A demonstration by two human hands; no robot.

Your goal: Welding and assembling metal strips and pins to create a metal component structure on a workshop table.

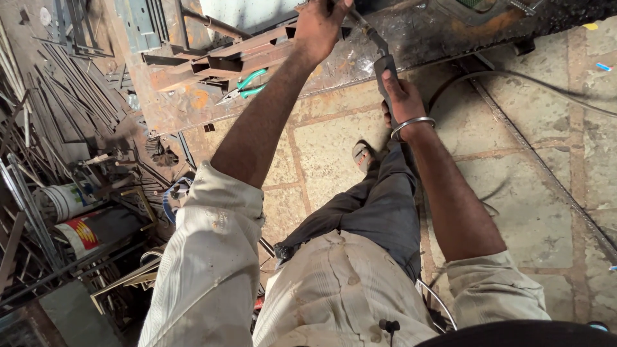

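My right hand, with a metal bangle at the wrist, grips the grey handle of a welding torch. The torch's thin neck runs up and left to my left hand, whose fingers curl around it at the top edge of the view. That hand sits over the end of some rusty rectangular steel tubes lying on a rusty, scorched steel worktable. Green-handled pliers lie on the plate just below the tubes. The torch tip is hidden by my left hand.
A dark cable curves over the stone-slab floor on the right. My sandalled foot rests below the table edge. Scrap rods and strips, two buckets and metal frames crowd the left side.
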